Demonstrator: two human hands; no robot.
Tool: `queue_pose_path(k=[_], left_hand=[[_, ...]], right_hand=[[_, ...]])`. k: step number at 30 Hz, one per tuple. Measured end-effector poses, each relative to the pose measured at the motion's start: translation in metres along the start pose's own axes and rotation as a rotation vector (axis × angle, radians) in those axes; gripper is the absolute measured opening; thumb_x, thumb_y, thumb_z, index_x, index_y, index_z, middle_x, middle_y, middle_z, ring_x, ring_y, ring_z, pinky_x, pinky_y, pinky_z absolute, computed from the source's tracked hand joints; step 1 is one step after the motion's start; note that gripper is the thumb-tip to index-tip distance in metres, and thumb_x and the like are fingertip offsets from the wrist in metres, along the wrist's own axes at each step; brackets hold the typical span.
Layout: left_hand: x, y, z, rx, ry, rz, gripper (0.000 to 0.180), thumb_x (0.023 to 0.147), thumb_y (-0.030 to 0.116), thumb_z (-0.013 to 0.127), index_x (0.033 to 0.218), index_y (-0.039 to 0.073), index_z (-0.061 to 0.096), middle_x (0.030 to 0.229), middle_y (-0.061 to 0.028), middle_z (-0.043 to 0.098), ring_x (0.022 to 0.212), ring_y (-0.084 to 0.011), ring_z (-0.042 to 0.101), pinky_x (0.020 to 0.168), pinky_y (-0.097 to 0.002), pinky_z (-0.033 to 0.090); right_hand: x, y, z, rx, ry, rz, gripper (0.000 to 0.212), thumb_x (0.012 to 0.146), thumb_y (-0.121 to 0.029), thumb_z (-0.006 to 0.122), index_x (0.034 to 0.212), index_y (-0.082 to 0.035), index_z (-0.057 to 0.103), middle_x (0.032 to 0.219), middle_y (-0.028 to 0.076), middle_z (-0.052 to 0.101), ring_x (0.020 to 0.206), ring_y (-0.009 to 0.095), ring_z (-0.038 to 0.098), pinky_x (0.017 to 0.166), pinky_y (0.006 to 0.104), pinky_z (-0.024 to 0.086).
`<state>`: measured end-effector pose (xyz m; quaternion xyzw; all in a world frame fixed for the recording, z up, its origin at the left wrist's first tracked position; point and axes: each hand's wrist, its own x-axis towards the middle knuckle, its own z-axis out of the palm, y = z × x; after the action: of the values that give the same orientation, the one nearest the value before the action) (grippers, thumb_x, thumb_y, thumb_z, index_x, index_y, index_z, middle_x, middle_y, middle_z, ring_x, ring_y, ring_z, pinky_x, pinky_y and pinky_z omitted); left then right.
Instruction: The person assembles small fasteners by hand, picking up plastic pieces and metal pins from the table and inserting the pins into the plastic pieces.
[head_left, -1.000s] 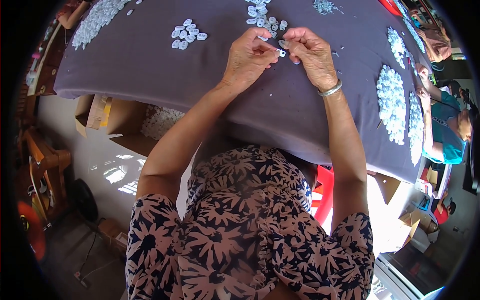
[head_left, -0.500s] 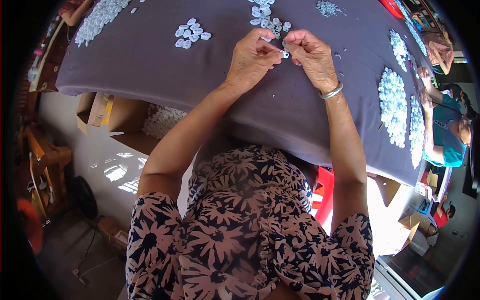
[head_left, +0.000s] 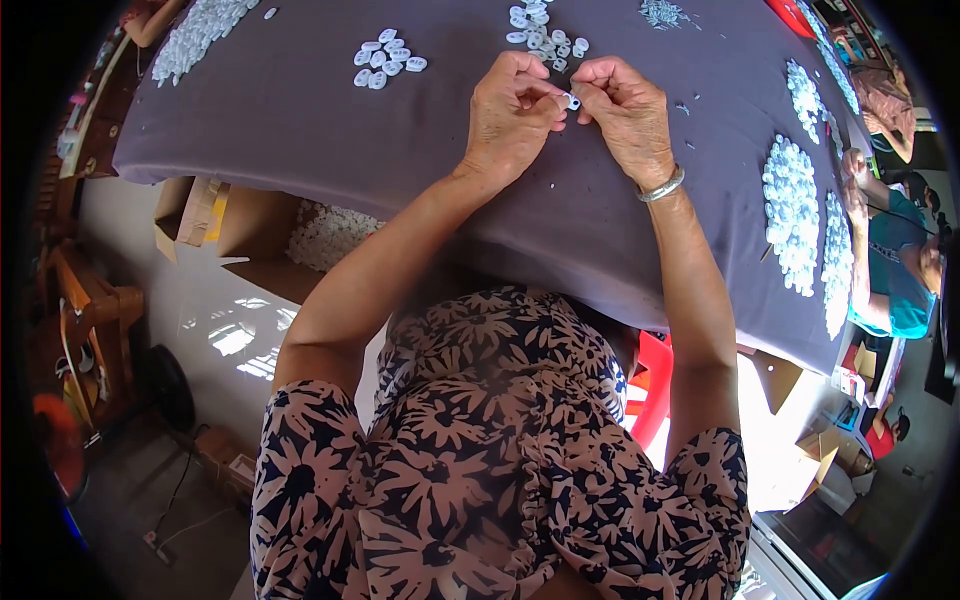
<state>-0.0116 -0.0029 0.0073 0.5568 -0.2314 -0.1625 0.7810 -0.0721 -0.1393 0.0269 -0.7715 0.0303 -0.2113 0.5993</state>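
Note:
My left hand (head_left: 516, 115) pinches a small white plastic piece (head_left: 572, 102) with a dark spot on it, above the cloth-covered table. Close against it, my right hand (head_left: 625, 110) has thumb and forefinger pressed together at the piece's right side; whatever they hold is too small to make out. A silver bangle circles the right wrist. Just beyond my fingers lies a loose pile of small white plastic pieces (head_left: 545, 42). To the left sits a smaller cluster of oval white pieces (head_left: 388, 60) with dark marks. Tiny grey pins or screws (head_left: 663, 13) are heaped at the far right.
Larger heaps of white pieces lie at the far left (head_left: 205, 38) and right (head_left: 790, 215) of the dark tablecloth (head_left: 300, 120). A co-worker in teal (head_left: 895, 260) sits at the right edge. Below the table's left side stands an open cardboard box (head_left: 265, 235) with white pieces inside.
My right thumb and forefinger have closed in on the white piece, and the hands sit slightly nearer each other. The left hand keeps its pinch.

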Motion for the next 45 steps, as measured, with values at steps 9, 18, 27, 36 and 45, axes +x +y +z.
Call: queue_pose_path(k=[9, 18, 27, 36, 45], left_hand=[[-0.001, 0.003, 0.0, -0.006, 0.017, 0.0, 0.024, 0.08, -0.007, 0.061, 0.094, 0.002, 0.044, 0.084, -0.0122, 0.062, 0.073, -0.0152, 0.063, 0.063, -0.0285, 0.057], [0.003, -0.001, -0.002, -0.003, -0.011, -0.002, 0.023, 0.079, -0.009, 0.057, 0.09, 0.003, 0.041, 0.079, -0.0108, 0.061, 0.067, -0.0116, 0.061, 0.059, -0.0251, 0.055], [0.004, 0.002, -0.003, -0.003, -0.028, 0.022, 0.022, 0.081, -0.006, 0.059, 0.09, 0.004, 0.042, 0.08, -0.0097, 0.061, 0.067, -0.0111, 0.06, 0.059, -0.0249, 0.054], [0.003, 0.005, -0.001, 0.02, 0.029, 0.111, 0.024, 0.081, -0.003, 0.062, 0.091, 0.005, 0.041, 0.081, -0.0092, 0.062, 0.069, -0.0107, 0.062, 0.059, -0.0241, 0.053], [0.001, 0.006, -0.003, 0.028, 0.021, 0.065, 0.025, 0.082, -0.002, 0.063, 0.093, 0.007, 0.042, 0.087, -0.01, 0.064, 0.073, -0.0135, 0.064, 0.06, -0.0247, 0.052]], right_hand=[[-0.001, 0.005, 0.004, 0.073, -0.009, -0.025, 0.006, 0.087, 0.002, 0.057, 0.091, -0.001, 0.059, 0.081, -0.001, 0.06, 0.069, 0.005, 0.056, 0.062, 0.0199, 0.051], [-0.001, -0.001, 0.002, 0.045, -0.002, 0.023, 0.005, 0.088, 0.0, 0.056, 0.092, -0.001, 0.06, 0.08, -0.001, 0.059, 0.067, 0.005, 0.055, 0.061, 0.0193, 0.049], [-0.002, -0.01, -0.001, -0.018, -0.015, 0.094, 0.013, 0.088, -0.008, 0.057, 0.098, -0.002, 0.062, 0.071, -0.002, 0.056, 0.062, 0.004, 0.052, 0.057, 0.0196, 0.045], [-0.005, -0.009, -0.008, -0.025, -0.034, 0.067, 0.01, 0.087, -0.006, 0.056, 0.094, -0.001, 0.063, 0.071, 0.0, 0.058, 0.052, 0.004, 0.047, 0.045, 0.0188, 0.039], [-0.006, -0.007, -0.006, 0.169, -0.096, 0.162, 0.009, 0.087, -0.004, 0.057, 0.093, 0.0, 0.063, 0.073, 0.002, 0.059, 0.055, 0.003, 0.047, 0.04, 0.0183, 0.04]])
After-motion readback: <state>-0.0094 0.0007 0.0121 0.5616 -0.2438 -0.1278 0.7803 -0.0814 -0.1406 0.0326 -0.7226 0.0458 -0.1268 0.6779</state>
